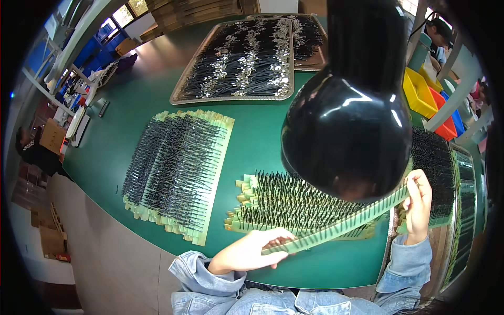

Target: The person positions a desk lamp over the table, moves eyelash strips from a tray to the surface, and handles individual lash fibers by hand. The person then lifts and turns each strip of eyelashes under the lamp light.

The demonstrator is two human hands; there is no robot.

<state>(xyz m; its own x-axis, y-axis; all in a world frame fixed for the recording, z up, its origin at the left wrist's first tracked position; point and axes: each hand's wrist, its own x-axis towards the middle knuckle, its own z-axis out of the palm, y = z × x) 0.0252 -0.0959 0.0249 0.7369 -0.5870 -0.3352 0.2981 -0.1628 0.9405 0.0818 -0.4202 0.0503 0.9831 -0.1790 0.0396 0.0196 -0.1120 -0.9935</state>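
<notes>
A long pale-green strip [336, 229] with a row of short dark pieces along it stretches between my hands, bowed slightly. Its left end lies in my left hand [254, 251], thumb below and fingers curled behind. My right hand [418, 205] pinches the other end, higher up at the right. Just beyond the strip lies a batch of similar strips [283, 202] bristling with black pins. Another batch of pinned strips [176, 170] is spread further left. A black lamp head [346, 131] hangs over the middle and hides part of the nearer batch.
Metal trays [181, 97] of black leads with silvery ends stand at the back of the green table [136, 97]. More pinned strips [433, 168] fill a tray at right. Yellow bins [418, 94] and a red bin [443, 118] stand beyond. Other people [438, 34] are at the edges.
</notes>
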